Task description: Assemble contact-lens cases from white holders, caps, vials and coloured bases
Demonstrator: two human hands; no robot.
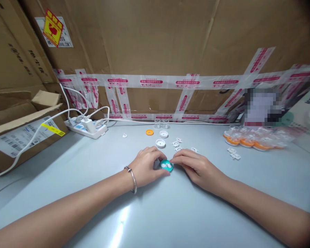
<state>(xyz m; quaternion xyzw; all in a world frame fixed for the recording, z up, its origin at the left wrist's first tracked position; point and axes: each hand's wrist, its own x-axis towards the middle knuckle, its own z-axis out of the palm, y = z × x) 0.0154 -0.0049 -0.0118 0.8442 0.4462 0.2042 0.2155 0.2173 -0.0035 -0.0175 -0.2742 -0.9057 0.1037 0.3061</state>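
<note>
A small teal round cap with small white round parts in it lies on the grey-blue table. My left hand curls around its left side, thumb at the near edge and fingers at the far edge, gripping it. From the right, my right hand reaches in with its fingertips pinched together at the cap's right rim; whatever sits between them is too small to make out. Just beyond stand two white round caps, an orange ring and two clear cups. White wheel-like plastic pieces lie scattered behind my right hand.
Clear domes on orange bases are clustered at the right, with more white pieces before them. A power strip with cables and an open cardboard box stand left. A large taped carton closes off the back.
</note>
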